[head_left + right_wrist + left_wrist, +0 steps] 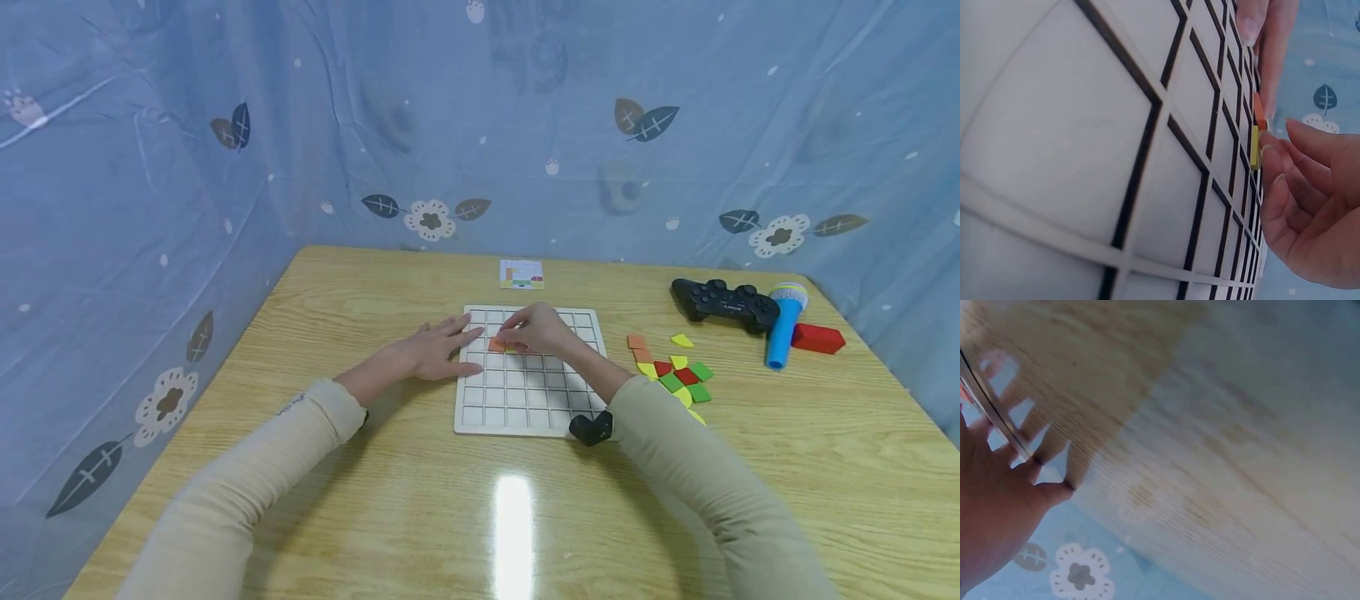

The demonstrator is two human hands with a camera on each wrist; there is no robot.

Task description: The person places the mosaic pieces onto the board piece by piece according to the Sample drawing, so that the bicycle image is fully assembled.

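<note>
A white grid board (495, 421) with raised lines lies on the table. My left hand (437, 350) rests with fingers spread at its left edge; in the left wrist view that hand (1004, 506) shows its fingers at the board's side. My right hand (536, 329) is over the upper middle of the board, fingers curled. In the right wrist view, the fingertips of the right hand (1316, 200) are at a yellow tile (1254, 149). Beside the yellow tile is an orange tile (1259, 111), which shows as a square in the head view.
Right of the board lie several loose orange, yellow, red and green tiles (686, 377). A small pattern card (521, 274) is behind the board. Farther right are a black game controller (723, 302), a blue toy microphone (783, 329) and a red block (819, 338). A blue curtain (480, 125) surrounds the table.
</note>
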